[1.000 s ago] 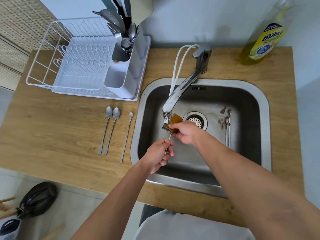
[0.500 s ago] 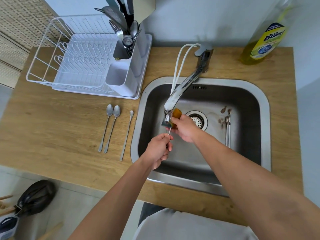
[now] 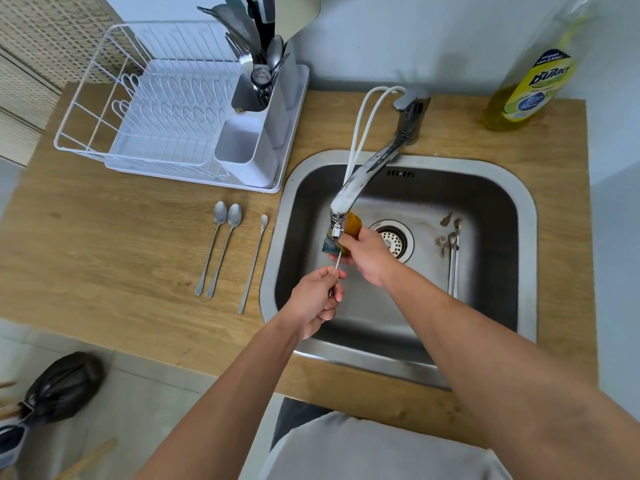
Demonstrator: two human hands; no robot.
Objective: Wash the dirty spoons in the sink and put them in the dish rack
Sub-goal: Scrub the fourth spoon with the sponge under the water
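Spoon [image 3: 336,263] in play shows only as a thin metal handle over the sink [image 3: 526,216], its bowl end hidden inside the sponge [image 3: 349,227]. Left hand [image 3: 313,299] pinches the handle's lower end, fingers curled round it. Right hand [image 3: 363,256], at 1 o'clock from the left and just beside it, grips the yellow-and-green sponge folded round the spoon's upper end, directly under the tap [image 3: 356,181] nozzle. Whether water is running cannot be told. On the basin floor, at 3 o'clock from the hands, lie dirty spoons [image 3: 453,258] with brown smears near them, handles pointing toward 6 o'clock; their count is unclear. The drain [image 3: 398,237] sits between them and the right hand. On the counter [image 3: 104,254], at 9 o'clock from the sink, three spoons [image 3: 227,247] lie side by side, bowls toward 12 o'clock, the rightmost one slimmer and set slightly apart. At 11 o'clock stands the white rack [image 3: 145,109], its near cutlery cup [image 3: 242,150] open at the top, the far one packed with utensils [image 3: 252,53]. A yellow soap bottle [image 3: 526,91] stands at 1 o'clock on the counter's far corner.
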